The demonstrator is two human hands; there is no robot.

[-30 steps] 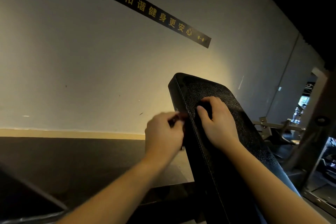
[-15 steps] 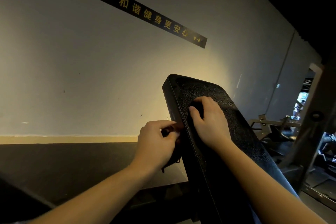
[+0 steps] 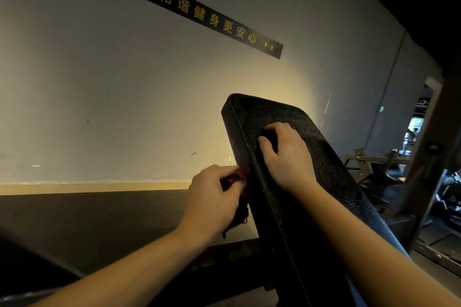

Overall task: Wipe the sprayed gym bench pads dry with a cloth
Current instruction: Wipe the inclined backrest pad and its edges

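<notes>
**Operator:** Status and clearance?

**Manual:** Your left hand (image 3: 214, 202) grips the cloth (image 3: 239, 217) against the left side edge of the bench pad (image 3: 324, 169). Your right hand (image 3: 287, 157) lies curled on the pad face; what it holds cannot be told. The face looks speckled, probably wet, so most wiping remains. There is open room to the left; a rack upright (image 3: 429, 157) stands near on the right.

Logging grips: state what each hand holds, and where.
Left hand grips the dark cloth by a bunched part, an end hanging below. Right hand curls on the bench pad; what it holds cannot be told.
</notes>
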